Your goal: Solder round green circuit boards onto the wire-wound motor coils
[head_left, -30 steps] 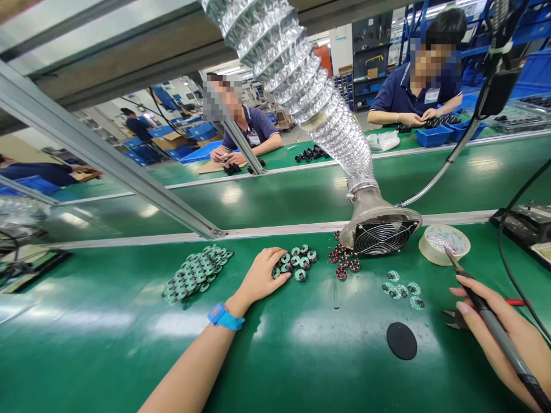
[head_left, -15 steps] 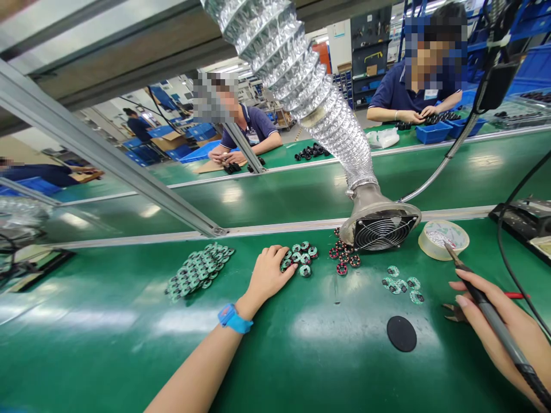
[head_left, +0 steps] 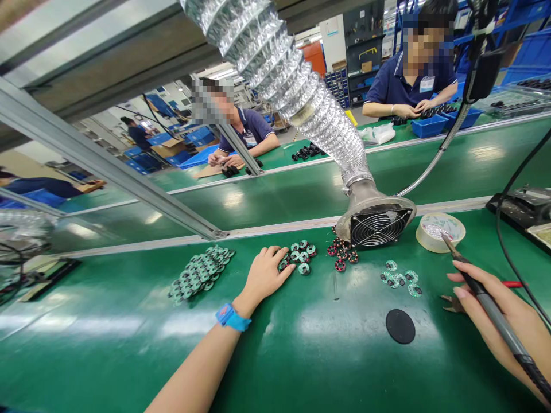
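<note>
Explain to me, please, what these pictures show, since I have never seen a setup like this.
Happily. No machine arms here: these are a person's bare hands, seen by one camera worn on the head, looking forward and down.

The left hand rests against a cluster of round, green-topped parts. The right hand holds a pen-like tool, perhaps a soldering iron, its tip at a pale round container.

On the green bench also lie a pile of round green boards, some red-and-black rings and a black disc. The round-hooded fan hangs from a foil duct. Co-workers sit beyond.
</note>
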Demonstrator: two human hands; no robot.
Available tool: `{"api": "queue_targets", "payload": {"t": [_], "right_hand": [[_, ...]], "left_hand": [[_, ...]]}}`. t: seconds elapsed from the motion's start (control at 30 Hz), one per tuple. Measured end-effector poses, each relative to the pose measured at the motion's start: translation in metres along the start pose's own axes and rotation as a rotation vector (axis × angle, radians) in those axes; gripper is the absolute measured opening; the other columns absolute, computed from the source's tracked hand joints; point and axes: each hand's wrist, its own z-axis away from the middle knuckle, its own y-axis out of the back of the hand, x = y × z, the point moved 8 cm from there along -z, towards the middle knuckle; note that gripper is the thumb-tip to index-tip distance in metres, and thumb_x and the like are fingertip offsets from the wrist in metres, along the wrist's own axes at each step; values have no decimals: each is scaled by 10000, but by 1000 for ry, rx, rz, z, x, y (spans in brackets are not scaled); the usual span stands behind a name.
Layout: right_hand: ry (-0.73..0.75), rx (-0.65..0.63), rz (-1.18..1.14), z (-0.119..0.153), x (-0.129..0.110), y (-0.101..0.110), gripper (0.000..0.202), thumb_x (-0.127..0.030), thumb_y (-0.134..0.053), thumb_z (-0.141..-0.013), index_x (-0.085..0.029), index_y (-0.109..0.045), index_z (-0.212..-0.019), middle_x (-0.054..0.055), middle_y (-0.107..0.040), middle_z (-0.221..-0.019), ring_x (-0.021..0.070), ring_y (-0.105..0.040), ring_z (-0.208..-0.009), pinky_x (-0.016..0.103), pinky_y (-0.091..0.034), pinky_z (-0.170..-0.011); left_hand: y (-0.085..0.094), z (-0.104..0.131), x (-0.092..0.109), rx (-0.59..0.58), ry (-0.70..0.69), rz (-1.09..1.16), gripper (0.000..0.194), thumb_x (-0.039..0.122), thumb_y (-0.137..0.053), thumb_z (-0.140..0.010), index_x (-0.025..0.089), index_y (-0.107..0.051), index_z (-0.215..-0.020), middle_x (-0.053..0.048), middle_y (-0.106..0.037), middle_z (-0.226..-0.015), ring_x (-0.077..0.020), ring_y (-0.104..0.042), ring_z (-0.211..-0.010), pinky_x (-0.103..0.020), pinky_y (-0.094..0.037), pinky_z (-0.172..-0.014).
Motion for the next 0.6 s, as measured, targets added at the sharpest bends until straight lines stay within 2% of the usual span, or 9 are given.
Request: {"api": "queue_targets", "payload": {"t": [0.17,0.37,0.6], "right_hand": [[49,19,9,0,-2,2,474,-520,-546,-860,-316,-534,-1288,43,-703,-1137,207,-746,-765,313,-623,-771],[67,35,1,4,-7,2,471,-511,-539,-865,-315,-530,-1293,45,-702,-1135,218,-743,-771,331,-622,-769],[85,21,11,8,-11,0,456,-501,-536,-876,-336,-519,-1300,36,-703,-1132,202,-743,-770,323,-611,-766]], "left_hand": [[1,-1,-1,-20,9,-42,441,501,-441,-923,185,-596,-1190,-131,-593,-1099,-284,-550,-942,-427,-476,-845],[1,-3,-4,-37,57,-83,384,469,-415,-936,213,-571,-1176,-111,-590,-1103,-279,-573,-981,-369,-510,-735],[1,-9,-16,-9,136,-90,355,465,-443,-918,228,-572,-1148,-91,-602,-1100,-259,-608,-990,-336,-519,-734]]}}
